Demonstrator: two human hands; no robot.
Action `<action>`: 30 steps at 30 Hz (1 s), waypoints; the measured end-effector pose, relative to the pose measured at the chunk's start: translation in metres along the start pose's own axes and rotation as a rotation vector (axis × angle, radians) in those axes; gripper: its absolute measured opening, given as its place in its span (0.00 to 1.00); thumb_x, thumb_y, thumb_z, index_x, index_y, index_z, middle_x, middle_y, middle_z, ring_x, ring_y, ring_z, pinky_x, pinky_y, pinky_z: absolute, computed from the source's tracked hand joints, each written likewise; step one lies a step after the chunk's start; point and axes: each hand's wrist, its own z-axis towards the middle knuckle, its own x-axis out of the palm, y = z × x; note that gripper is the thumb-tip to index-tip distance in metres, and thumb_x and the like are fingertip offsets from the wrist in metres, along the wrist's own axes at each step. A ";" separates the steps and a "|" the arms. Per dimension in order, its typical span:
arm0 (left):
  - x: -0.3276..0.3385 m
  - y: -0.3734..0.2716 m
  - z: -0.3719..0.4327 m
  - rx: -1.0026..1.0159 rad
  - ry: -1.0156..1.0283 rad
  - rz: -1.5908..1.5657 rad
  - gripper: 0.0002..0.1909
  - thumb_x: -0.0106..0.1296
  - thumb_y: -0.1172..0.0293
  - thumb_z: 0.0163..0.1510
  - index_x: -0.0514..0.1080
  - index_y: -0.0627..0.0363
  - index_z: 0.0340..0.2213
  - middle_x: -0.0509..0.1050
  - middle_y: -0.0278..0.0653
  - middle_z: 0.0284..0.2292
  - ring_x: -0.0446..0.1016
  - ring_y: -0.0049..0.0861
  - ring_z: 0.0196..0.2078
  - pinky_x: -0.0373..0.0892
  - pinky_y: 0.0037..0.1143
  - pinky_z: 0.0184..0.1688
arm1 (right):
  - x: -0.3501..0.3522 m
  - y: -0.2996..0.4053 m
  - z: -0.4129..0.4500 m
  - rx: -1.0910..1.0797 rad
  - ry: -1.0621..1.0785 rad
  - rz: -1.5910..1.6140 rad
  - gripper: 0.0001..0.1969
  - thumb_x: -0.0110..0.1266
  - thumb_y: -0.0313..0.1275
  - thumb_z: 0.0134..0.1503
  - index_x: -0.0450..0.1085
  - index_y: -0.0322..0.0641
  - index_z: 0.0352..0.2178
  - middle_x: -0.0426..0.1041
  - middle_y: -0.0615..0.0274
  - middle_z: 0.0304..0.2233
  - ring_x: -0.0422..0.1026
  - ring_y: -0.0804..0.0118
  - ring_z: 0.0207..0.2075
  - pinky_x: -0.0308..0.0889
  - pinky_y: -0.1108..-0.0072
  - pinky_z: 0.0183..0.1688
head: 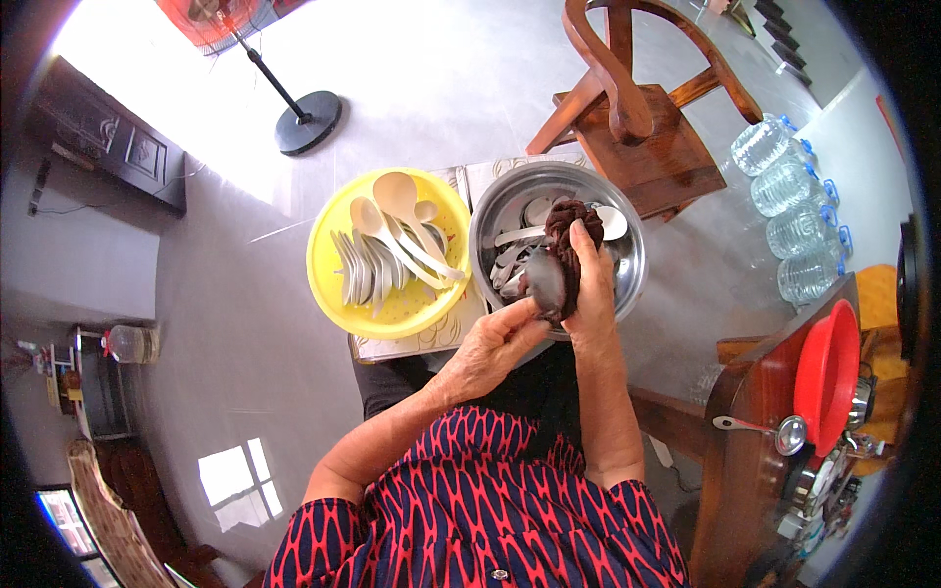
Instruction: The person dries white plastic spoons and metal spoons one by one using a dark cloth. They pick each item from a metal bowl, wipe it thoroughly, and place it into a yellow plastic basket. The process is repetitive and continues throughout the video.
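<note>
My right hand (pixel 594 283) grips a bunched dark brown cloth (pixel 567 228) above the steel basin (pixel 632 294). A metal spoon or ladle (pixel 545 283) with a rounded bowl, blurred, lies against the cloth. The fingers of my left hand (pixel 496 342) pinch its lower end; its handle cannot be made out. Inside the basin are several metal spoons (pixel 507 266) and a white spoon (pixel 612 223), partly hidden by the cloth. To the left, a yellow perforated tray (pixel 323 283) holds a row of metal spoons (pixel 360 272) and large cream-coloured serving spoons (pixel 397 195).
Basin and tray stand on a low patterned surface (pixel 448 342) before me. Beyond are a wooden chair (pixel 647 147) and a standing fan (pixel 309 121). At right, large water bottles (pixel 783 198) line the wall; a wooden table (pixel 742 470) bears a red basin (pixel 827 378) and a ladle (pixel 790 435).
</note>
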 end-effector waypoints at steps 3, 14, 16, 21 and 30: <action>-0.001 -0.009 0.003 -0.067 -0.073 -0.103 0.08 0.42 0.68 0.59 0.69 0.56 0.31 0.60 0.21 0.17 0.55 0.07 0.18 0.53 0.13 0.17 | -0.002 0.000 -0.007 -0.051 0.149 0.063 0.15 0.44 0.34 0.58 0.63 0.36 0.43 0.69 0.62 0.37 0.70 0.70 0.35 0.68 0.80 0.37; -0.014 0.008 0.001 0.098 -0.127 0.214 0.07 0.44 0.75 0.56 0.69 0.62 0.35 0.71 0.38 0.26 0.68 0.22 0.32 0.65 0.25 0.36 | 0.012 -0.006 -0.023 -0.886 0.288 -1.091 0.17 0.56 0.31 0.47 0.66 0.37 0.39 0.67 0.51 0.42 0.65 0.48 0.45 0.60 0.66 0.49; -0.012 -0.016 0.001 -0.047 -0.054 0.231 0.06 0.45 0.74 0.56 0.68 0.63 0.32 0.70 0.36 0.23 0.67 0.20 0.28 0.65 0.24 0.32 | 0.015 -0.002 -0.016 -0.639 0.177 -0.844 0.11 0.52 0.29 0.53 0.66 0.34 0.37 0.71 0.53 0.34 0.70 0.58 0.35 0.65 0.75 0.38; -0.012 -0.020 0.000 -0.016 -0.185 0.142 0.08 0.47 0.71 0.56 0.67 0.63 0.26 0.63 0.30 0.18 0.61 0.14 0.22 0.62 0.19 0.26 | 0.014 -0.002 -0.012 0.044 0.187 0.063 0.21 0.36 0.42 0.61 0.64 0.34 0.42 0.72 0.57 0.36 0.72 0.66 0.35 0.69 0.76 0.40; -0.024 0.006 0.022 -0.031 -0.417 -0.787 0.14 0.44 0.63 0.59 0.67 0.57 0.43 0.72 0.35 0.39 0.70 0.20 0.41 0.69 0.22 0.43 | 0.035 -0.047 -0.048 -0.097 0.186 -0.105 0.18 0.43 0.32 0.60 0.59 0.32 0.49 0.65 0.60 0.43 0.63 0.72 0.43 0.58 0.80 0.49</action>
